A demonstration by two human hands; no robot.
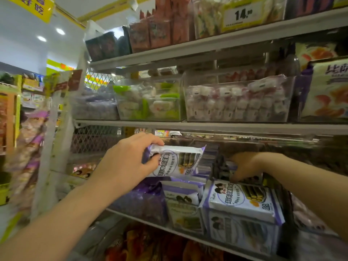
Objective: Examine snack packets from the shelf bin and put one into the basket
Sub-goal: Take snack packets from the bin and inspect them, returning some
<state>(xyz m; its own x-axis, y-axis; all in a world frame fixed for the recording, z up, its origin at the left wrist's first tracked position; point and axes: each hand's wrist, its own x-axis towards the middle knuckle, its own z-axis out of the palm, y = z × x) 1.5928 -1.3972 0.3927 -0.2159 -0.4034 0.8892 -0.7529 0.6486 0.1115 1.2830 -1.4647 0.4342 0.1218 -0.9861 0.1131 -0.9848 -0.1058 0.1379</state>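
My left hand (pixel 128 162) grips a white and purple snack packet (pixel 178 161) by its left end and holds it in the air in front of the shelf bin. Below it, more of the same packets (pixel 243 200) lie stacked in the clear bin (pixel 235 236). My right hand (pixel 246 166) reaches deep into the back of the bin with curled fingers on a dark packet (pixel 222 168); its fingertips are hidden. No basket is in view.
The shelf above carries clear bins of small wrapped sweets (pixel 237 102) and green and white sweets (pixel 148 102). A large snack bag (pixel 327 91) stands at the right. Hanging bags (pixel 32 147) crowd the left post. Orange packets (pixel 150 247) fill the shelf below.
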